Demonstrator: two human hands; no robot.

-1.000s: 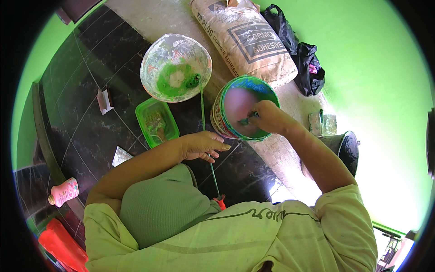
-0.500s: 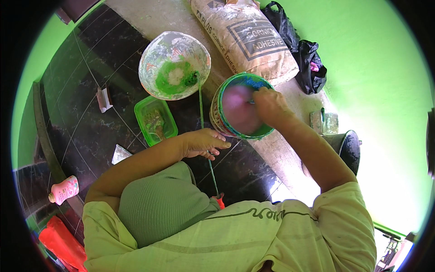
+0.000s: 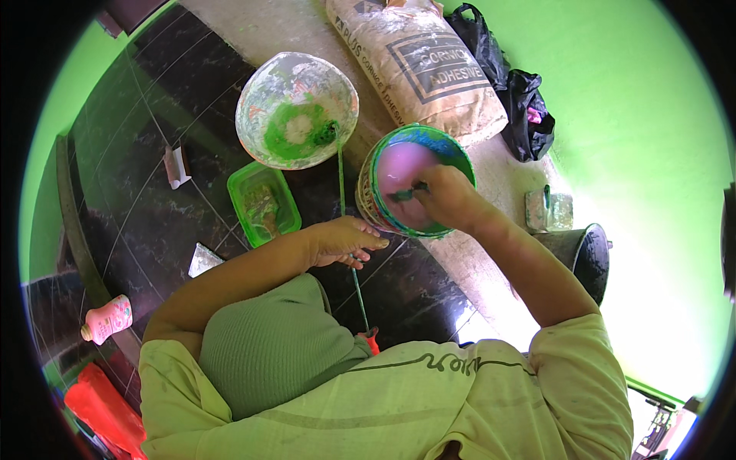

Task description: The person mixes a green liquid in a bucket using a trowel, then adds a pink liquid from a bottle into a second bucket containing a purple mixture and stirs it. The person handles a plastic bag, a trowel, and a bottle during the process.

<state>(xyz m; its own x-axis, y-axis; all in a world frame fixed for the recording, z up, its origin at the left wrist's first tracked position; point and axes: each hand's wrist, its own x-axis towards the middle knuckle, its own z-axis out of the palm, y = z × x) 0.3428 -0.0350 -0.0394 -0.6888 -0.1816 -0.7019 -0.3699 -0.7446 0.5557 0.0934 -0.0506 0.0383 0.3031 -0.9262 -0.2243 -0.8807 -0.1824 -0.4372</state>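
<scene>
My right hand [image 3: 450, 198] is closed on a short, dark green tool [image 3: 402, 195]; its exact kind is unclear. The tool's end dips into pinkish liquid [image 3: 406, 162] in a paint-smeared bucket [image 3: 372, 192] with a green and blue inside wall. My left hand [image 3: 349, 241] is held just left of the bucket, thumb stretched out and fingers loosely apart, holding nothing. Below it passes a long thin rod [image 3: 342, 184] with an orange-red handle [image 3: 371, 339]. The rod's far end lies in a round, paint-stained bowl [image 3: 257, 115] with green paint inside.
A green plastic tub [image 3: 239, 208] holds a brush-like item. Behind the bucket lies a big paper sack [image 3: 437, 69], beside black plastic bags [image 3: 525, 115]. A dark bucket [image 3: 590, 261] lies on its side at right. A pink bottle [image 3: 107, 319] is far left.
My right hand has moved slightly down and left inside the bucket, and the dark green tool now shows more clearly in the liquid. My left hand has stayed in place.
</scene>
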